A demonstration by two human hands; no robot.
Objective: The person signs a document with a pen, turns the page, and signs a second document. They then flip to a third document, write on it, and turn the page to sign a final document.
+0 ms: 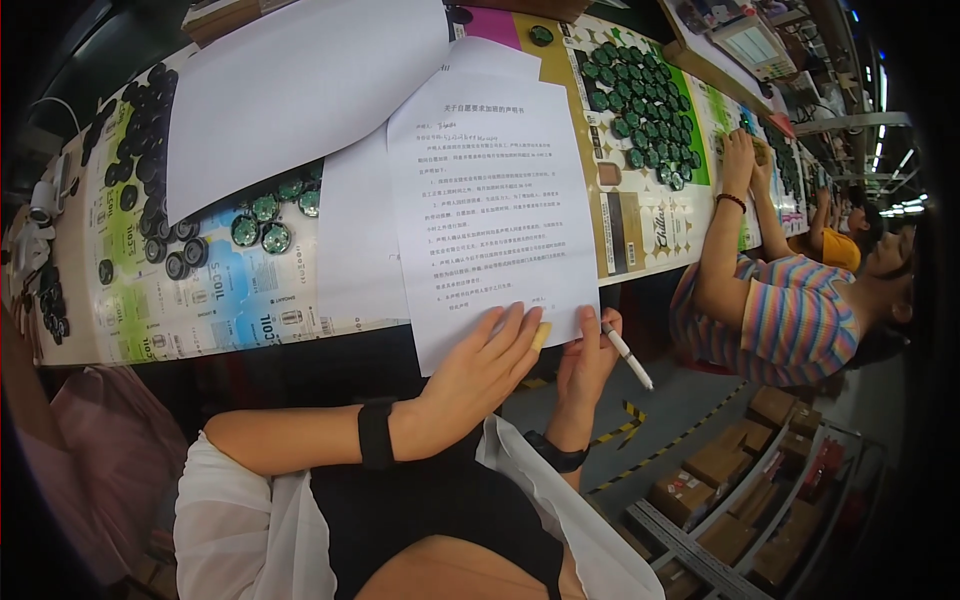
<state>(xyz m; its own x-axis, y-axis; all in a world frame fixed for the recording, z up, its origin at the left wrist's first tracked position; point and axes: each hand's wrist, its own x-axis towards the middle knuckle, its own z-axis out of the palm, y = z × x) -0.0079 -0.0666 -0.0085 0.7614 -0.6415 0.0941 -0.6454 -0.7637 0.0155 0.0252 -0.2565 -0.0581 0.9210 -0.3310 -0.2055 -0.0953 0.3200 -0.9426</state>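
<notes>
A printed sheet of paper (490, 200) with a few handwritten marks lies on the workbench, its lower edge reaching past the bench's front edge. My left hand (465, 365) rests on the sheet's lower part, fingers stretched out, with a yellow cover on one fingertip. At the sheet's lower right corner is my right hand (588, 365), its thumb on the paper. A white pen (630, 360) is held in the fingers of that hand and points away to the lower right. Another large white sheet (300, 90), curled up, covers the bench farther left.
Several green round parts (640, 115) sit at the right; others (265, 235) show under the papers. Black round parts (150, 150) cluster at the left. A co-worker in a striped shirt (770, 320) works at the right. Cartons (690, 490) stand on a rack behind.
</notes>
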